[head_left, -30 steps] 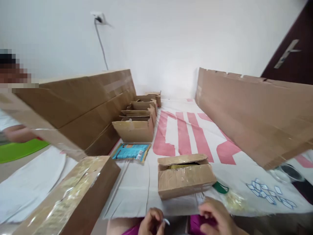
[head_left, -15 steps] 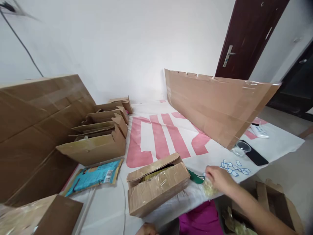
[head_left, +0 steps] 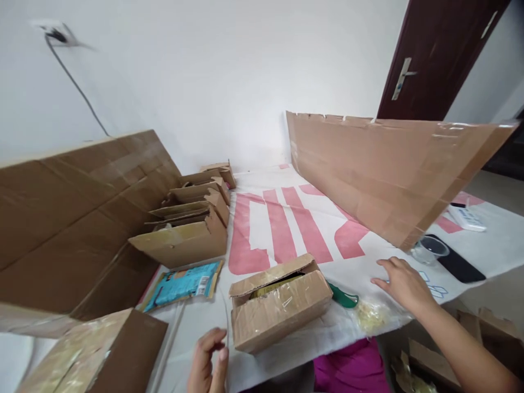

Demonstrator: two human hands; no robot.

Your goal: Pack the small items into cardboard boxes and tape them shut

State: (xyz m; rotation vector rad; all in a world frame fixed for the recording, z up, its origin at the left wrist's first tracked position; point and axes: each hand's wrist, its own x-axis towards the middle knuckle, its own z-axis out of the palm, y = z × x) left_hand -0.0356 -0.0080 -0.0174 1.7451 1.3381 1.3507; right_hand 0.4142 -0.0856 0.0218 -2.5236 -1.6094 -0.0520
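Observation:
My right hand (head_left: 403, 284) is over the right part of the table with its fingers apart, holding nothing. A clear packet with yellowish contents (head_left: 371, 316) lies at the table's front edge, below and left of that hand. Beside the packet is a green tool (head_left: 343, 296), partly hidden by a small cardboard box (head_left: 282, 311) whose top flap is slightly raised. My left hand (head_left: 209, 360) is just left of this box, fingers curved and apart, with nothing in it. Blue-edged white pieces (head_left: 434, 288) are partly covered by my right hand.
Several open cardboard boxes (head_left: 184, 240) stand in a row at the left, behind a blue packet (head_left: 184, 285). A taped box (head_left: 98, 355) is at the front left. Tall cardboard panel (head_left: 388, 169), clear cup (head_left: 432, 248) and black phone (head_left: 460, 265) are at the right.
My right hand has let go of the yellowish packet and moved up and right, its fingers opening. My left hand has come up further into view. The whole scene has shifted rightward.

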